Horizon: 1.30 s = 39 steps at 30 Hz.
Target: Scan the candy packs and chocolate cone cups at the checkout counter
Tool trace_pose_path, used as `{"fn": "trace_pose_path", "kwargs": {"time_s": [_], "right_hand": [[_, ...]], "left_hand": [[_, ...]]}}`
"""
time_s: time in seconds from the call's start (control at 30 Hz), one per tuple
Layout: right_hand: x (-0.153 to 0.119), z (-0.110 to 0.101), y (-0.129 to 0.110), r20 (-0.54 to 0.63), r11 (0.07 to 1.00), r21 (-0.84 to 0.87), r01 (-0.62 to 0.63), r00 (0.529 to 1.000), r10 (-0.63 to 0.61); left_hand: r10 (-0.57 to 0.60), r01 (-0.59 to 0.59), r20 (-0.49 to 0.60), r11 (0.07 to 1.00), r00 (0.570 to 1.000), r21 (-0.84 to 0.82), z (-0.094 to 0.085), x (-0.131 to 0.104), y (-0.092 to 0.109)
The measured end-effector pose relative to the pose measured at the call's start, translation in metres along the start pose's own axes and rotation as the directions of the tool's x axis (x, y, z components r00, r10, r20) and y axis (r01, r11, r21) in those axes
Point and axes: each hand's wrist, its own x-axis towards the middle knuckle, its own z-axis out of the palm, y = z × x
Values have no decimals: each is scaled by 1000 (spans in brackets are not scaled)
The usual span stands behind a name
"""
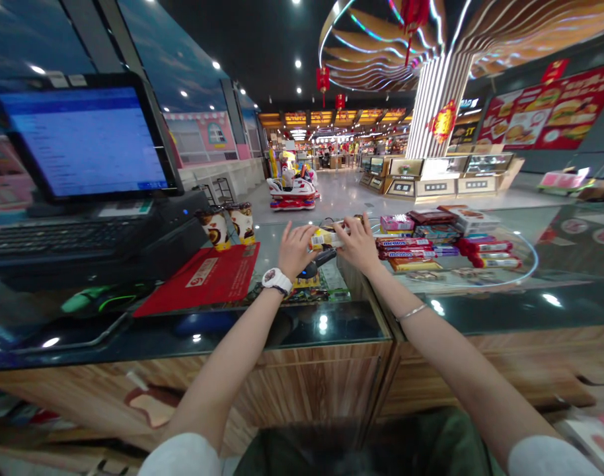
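Both hands meet over the glass counter point(277, 231), around a small yellow and white package point(325, 238) with printed markings. My left hand point(295, 250), below a white wristwatch, has its fingers closed on the package's left end. My right hand point(357, 244) grips the other end, fingers bent over the top and partly covering it. Just beneath the package lies a dark handheld scanner point(322, 260), its lower end near my left wrist. Right of my right hand are red Mentos rolls point(404, 248) and several boxed sweets point(435, 228).
A monitor point(84, 142) and black keyboard point(54, 231) stand at the left. Two patterned paper cups point(242, 223) are beside a red mat point(207, 274). A green-lit mouse point(106, 297) lies nearer me. Beyond the counter stands a white and red kiddie ride point(292, 185).
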Motion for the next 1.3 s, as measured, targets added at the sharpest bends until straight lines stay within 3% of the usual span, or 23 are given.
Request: {"fn": "trace_pose_path", "kwargs": {"time_s": [0.33, 0.57, 0.63, 0.73, 0.9, 0.97, 1.3], "right_hand": [[-3, 2, -1, -42, 1000, 14, -12, 999, 13], [-1, 10, 0, -155, 946, 316, 80, 987, -32], [-2, 16, 0, -106, 900, 432, 61, 994, -17], [-6, 26, -1, 83, 814, 578, 58, 988, -129], [-10, 38, -10, 370, 721, 692, -24, 870, -326], [-10, 41, -14, 391, 726, 687, -22, 853, -344], [-8, 46, -21, 415, 891, 441, 106, 856, -307]], "left_hand": [[11, -11, 12, 999, 1000, -46, 4, 0, -5], [-135, 135, -37, 991, 990, -4, -5, 0, -24], [-178, 178, -45, 984, 983, 8, -5, -3, -33], [-210, 210, -24, 977, 977, 17, -3, -6, -45], [-235, 235, -6, 972, 972, 2, 1, -7, -53], [-240, 240, -7, 971, 971, -8, 1, -7, -52], [-235, 235, 8, 972, 972, 5, 1, -8, -49]]}}
